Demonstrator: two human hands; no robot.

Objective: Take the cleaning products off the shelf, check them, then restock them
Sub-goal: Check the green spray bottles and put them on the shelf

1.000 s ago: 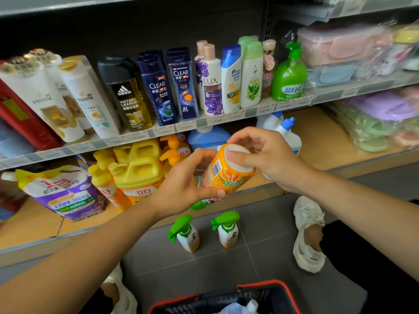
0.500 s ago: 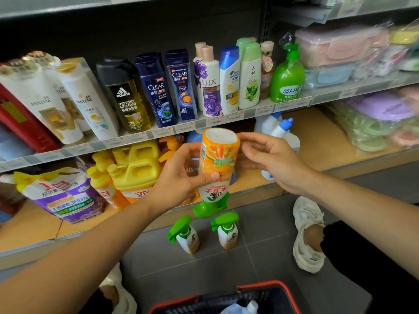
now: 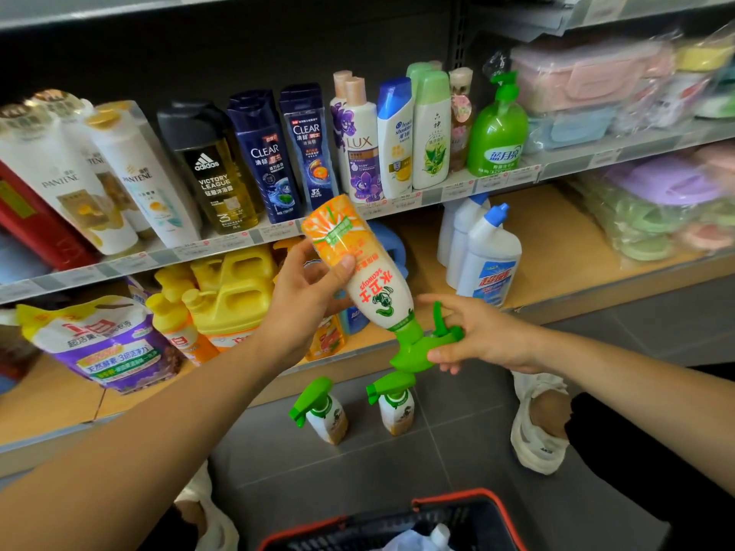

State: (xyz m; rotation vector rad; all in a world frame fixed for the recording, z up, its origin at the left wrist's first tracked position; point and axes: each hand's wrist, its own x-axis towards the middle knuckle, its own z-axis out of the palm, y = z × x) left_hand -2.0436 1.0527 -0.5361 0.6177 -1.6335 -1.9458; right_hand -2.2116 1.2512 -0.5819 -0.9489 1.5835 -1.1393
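Right hand (image 3: pixel 483 336) dropped from the base to pinch the green trigger head (image 3: pixel 413 346), left hand (image 3: pixel 302 304) grips the inverted, tilted spray bottle (image 3: pixel 358 264) mid-body, just off the lower shelf's (image 3: pixel 564 248) front edge.

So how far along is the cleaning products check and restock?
Done: left floor bottle and right floor bottle stand on the floor. In hand: the left hand grips a third spray bottle upside down; the right hand pinches its green trigger head. Left: restocking all three on the shelf.

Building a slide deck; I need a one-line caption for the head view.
Left grip holds an inverted spray bottle; right grip holds its green trigger head.
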